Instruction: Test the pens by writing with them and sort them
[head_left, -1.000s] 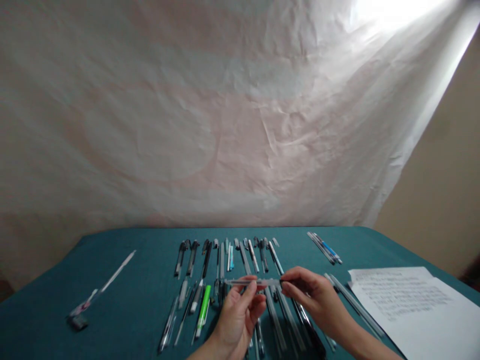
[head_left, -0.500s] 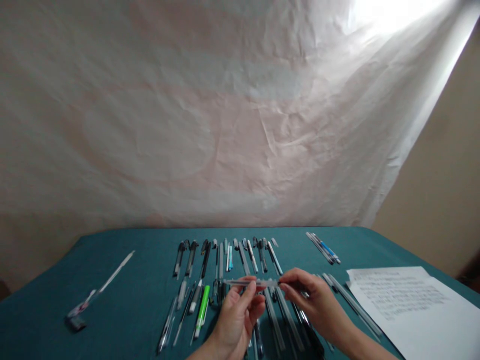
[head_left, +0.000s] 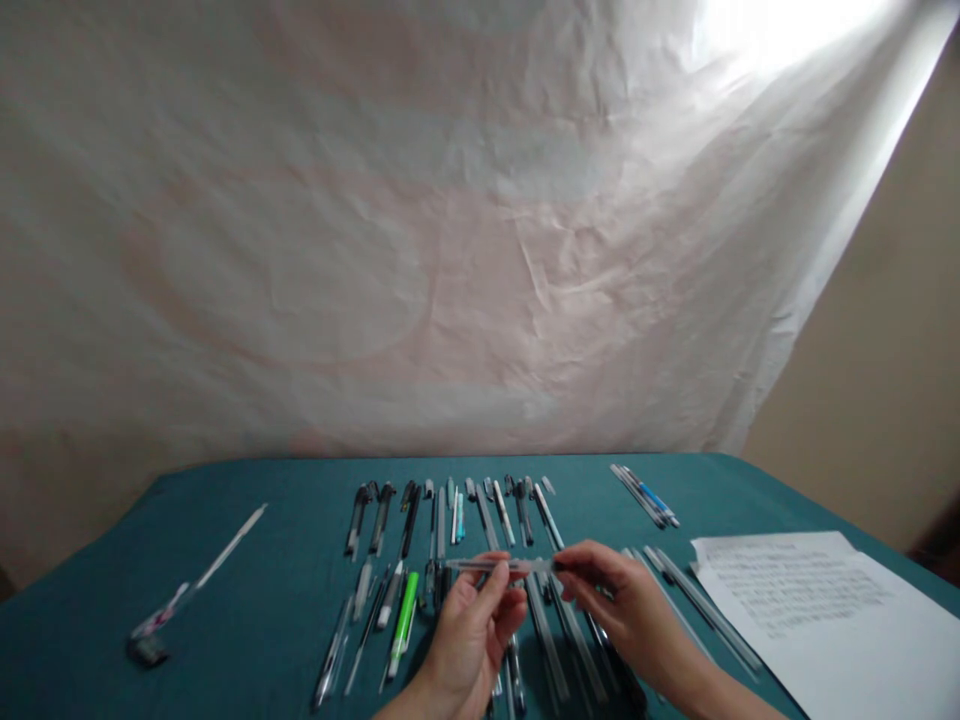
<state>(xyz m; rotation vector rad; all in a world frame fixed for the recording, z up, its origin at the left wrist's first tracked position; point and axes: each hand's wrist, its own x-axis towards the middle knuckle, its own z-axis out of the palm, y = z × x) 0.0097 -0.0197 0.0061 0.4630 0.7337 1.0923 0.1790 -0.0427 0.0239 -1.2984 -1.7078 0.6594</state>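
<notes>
Between my two hands a clear pen barrel [head_left: 529,566] lies level above the table. My left hand [head_left: 472,632] grips its middle, thumb on top and fingers curled below. At the barrel's right end, my right hand [head_left: 628,608] pinches a small dark part that I cannot make out clearly. Just left of my left hand is a bright green pen [head_left: 403,622]. Farther back stands a row of pens and caps, among them a black pen [head_left: 411,520] and a light blue pen [head_left: 460,520]. Clear tubes [head_left: 547,640] lie partly hidden beneath my hands.
Printed sheets [head_left: 847,640] cover the right front of the teal tablecloth [head_left: 247,620]. Long clear tubes [head_left: 705,610] lie beside them, with a small group of pens [head_left: 645,495] behind. At the left is a crumpled wrapper [head_left: 154,640] by a thin white stick [head_left: 232,545]. Pale sheeting [head_left: 450,250] hangs behind.
The camera view has shifted slightly. Both hands keep nearly the same hold on the pen barrel, and my right hand appears a little farther left.
</notes>
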